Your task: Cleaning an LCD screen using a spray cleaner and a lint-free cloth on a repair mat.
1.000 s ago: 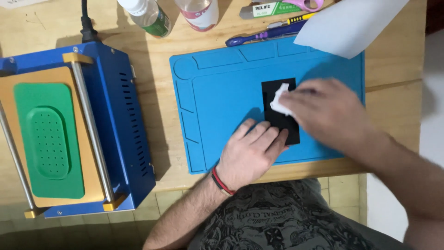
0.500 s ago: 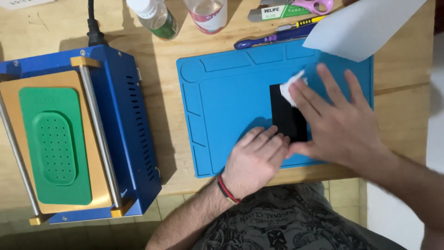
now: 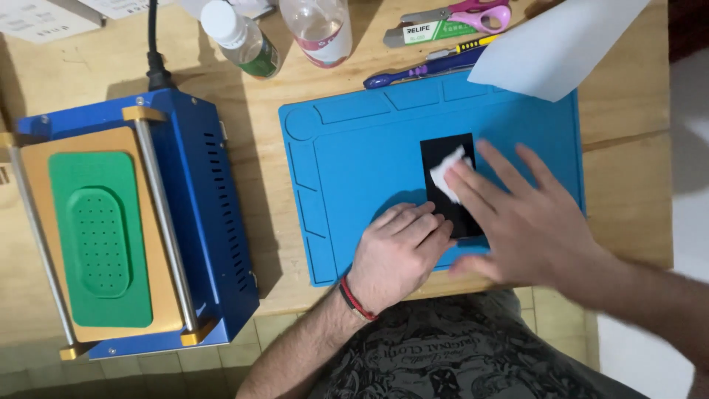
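Observation:
A black rectangular screen panel lies flat on a blue work mat. My left hand rests fingers-down on the mat and presses the panel's near left edge. My right hand has its fingers spread and presses a small white wipe onto the panel with the fingertips. The near right part of the panel is hidden under my right hand.
A blue machine with a green pad stands at the left, its black cable at the back. Behind the mat are two bottles, pink-handled scissors, a purple tool and a white sheet.
My right hand has opened out and slid the white wipe along the black panel, first away from me, then slightly back. My left hand has stayed on the panel's near edge.

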